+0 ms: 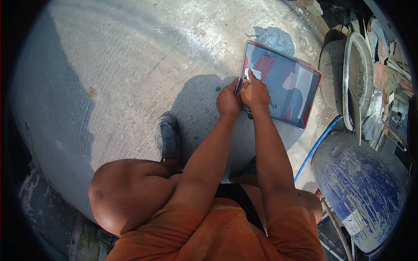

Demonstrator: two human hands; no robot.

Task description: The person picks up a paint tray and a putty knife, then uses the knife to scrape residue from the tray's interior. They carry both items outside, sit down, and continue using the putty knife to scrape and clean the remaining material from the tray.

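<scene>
A flat rectangular panel (278,89) with a glossy grey face and a red rim is tilted in front of me, above the concrete ground. My left hand (228,101) is closed around its near left edge, the fingers partly hidden. My right hand (255,92) presses a small white flat piece (256,74) to the panel's upper left, the index finger stretched along it. Beside this piece run red streaks (264,65), and more red patches show along the panel's edges. Dark areas and a bright reflection cross its face.
Rough concrete (126,95) spreads ahead and to the left. A dark boot (168,135) stands on it. To the right are a worn blue drum (359,187), a blue hose (318,148), a grey round-rimmed container (359,78) and piled scrap (394,93).
</scene>
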